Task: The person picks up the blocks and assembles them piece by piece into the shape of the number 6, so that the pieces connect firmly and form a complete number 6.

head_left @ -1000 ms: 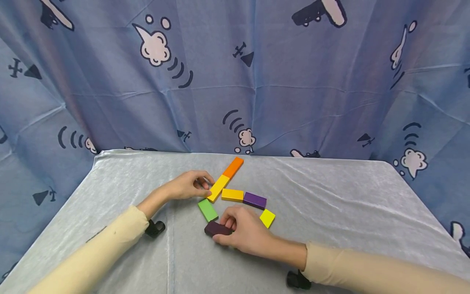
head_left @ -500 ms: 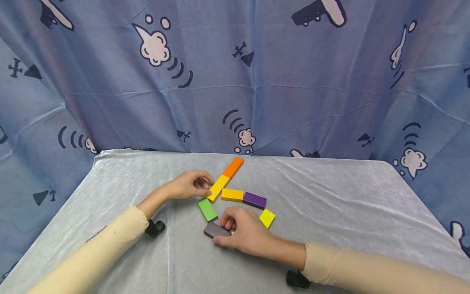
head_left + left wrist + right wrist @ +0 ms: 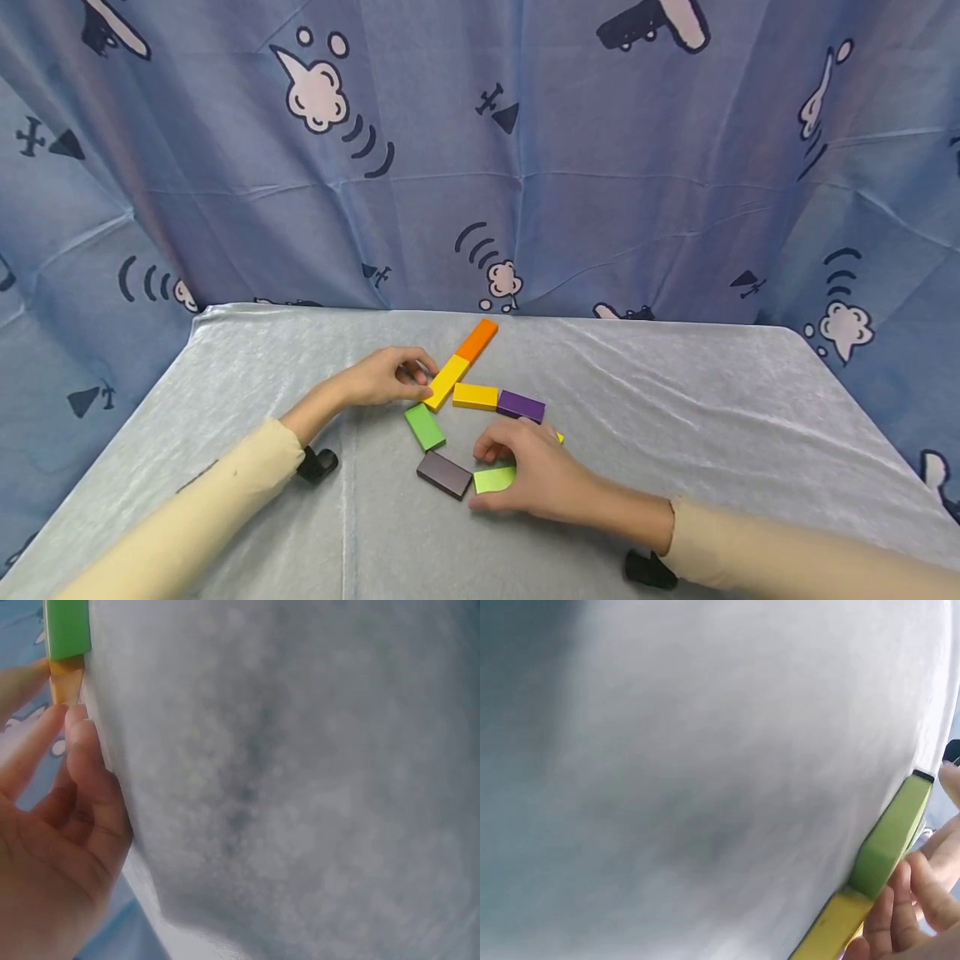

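My left hand (image 3: pixel 386 377) rests beside a yellow block (image 3: pixel 447 382), its thumb and fingertips along the block's left edge. An orange block (image 3: pixel 477 340) lines up beyond it. In the left wrist view the fingertips (image 3: pixel 76 716) meet the yellow block below a green block (image 3: pixel 69 630). My right hand (image 3: pixel 536 468) arches around a light green block (image 3: pixel 493 480), thumb in front and fingers behind, with gaps on both sides in the head view. A dark brown block (image 3: pixel 444 475) lies at the light green block's left end. In the right wrist view the fingers (image 3: pixel 911 889) are beside the light green block.
A second yellow block (image 3: pixel 475 397) and a purple block (image 3: pixel 521 406) lie end to end in the middle. A bright yellow block (image 3: pixel 560 437) is mostly hidden behind the right hand. The grey cloth-covered table (image 3: pixel 675 392) reaches back to a blue printed curtain (image 3: pixel 637 167).
My right hand has moved right, off the dark brown block, uncovering the light green block and hiding most of the bright yellow one. The dark brown block now lies flatter. The left hand stays.
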Tool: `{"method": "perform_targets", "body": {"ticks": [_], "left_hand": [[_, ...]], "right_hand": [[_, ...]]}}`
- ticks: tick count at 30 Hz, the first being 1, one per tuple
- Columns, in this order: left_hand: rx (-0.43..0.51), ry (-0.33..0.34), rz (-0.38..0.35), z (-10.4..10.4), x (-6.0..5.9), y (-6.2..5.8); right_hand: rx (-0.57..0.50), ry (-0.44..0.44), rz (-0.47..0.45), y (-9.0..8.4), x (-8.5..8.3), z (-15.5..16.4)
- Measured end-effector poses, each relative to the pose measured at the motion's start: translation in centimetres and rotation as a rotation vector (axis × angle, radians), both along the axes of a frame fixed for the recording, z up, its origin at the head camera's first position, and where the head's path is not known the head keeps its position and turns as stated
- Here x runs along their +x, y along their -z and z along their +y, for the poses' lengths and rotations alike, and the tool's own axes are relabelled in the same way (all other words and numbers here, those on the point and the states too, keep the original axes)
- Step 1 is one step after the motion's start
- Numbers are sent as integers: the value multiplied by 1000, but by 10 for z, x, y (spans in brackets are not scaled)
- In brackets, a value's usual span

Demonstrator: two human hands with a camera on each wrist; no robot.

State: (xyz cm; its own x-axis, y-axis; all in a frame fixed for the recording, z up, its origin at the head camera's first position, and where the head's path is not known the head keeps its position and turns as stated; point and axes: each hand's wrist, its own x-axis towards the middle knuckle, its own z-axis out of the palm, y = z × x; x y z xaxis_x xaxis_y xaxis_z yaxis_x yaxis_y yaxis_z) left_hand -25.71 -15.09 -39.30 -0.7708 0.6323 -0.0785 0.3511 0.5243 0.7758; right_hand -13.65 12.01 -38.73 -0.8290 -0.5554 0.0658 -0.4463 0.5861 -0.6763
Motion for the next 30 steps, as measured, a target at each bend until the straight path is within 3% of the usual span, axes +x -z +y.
{"method": "perform_targets", "body": {"ticks": [12, 30], "left_hand": [[1, 2, -8, 0, -1, 0], [3, 10, -10, 0, 1, -1]], "right_hand": [[38, -81, 33, 2, -5, 14], [25, -84, -28, 2, -6, 26]]}}
